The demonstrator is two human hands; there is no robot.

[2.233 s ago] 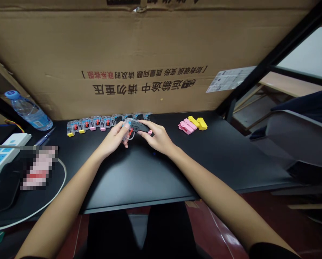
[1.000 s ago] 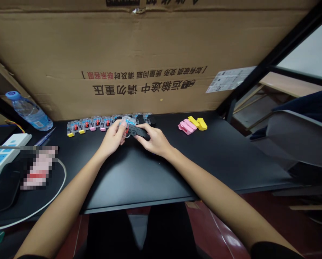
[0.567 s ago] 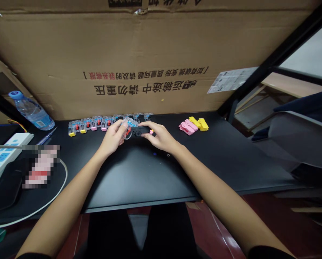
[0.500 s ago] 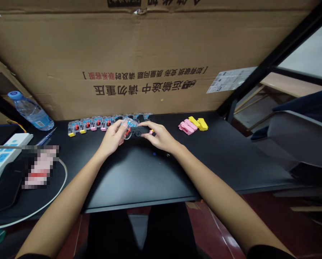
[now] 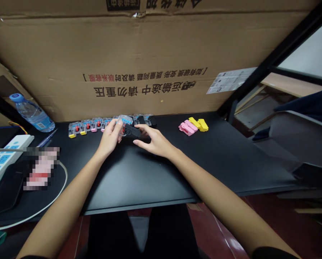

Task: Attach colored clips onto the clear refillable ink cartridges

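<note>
Since half a second ago the right hand has let go: fingers spread, just brushing the black plastic clip. Left hand stays clamped on the clear blue-labelled plastic cartridge, lifted closer to the row of clear cartridges at the back of the black bench. Pink and yellow plastic clips lie well right. Brown cardboard box walls off the rear.
</note>
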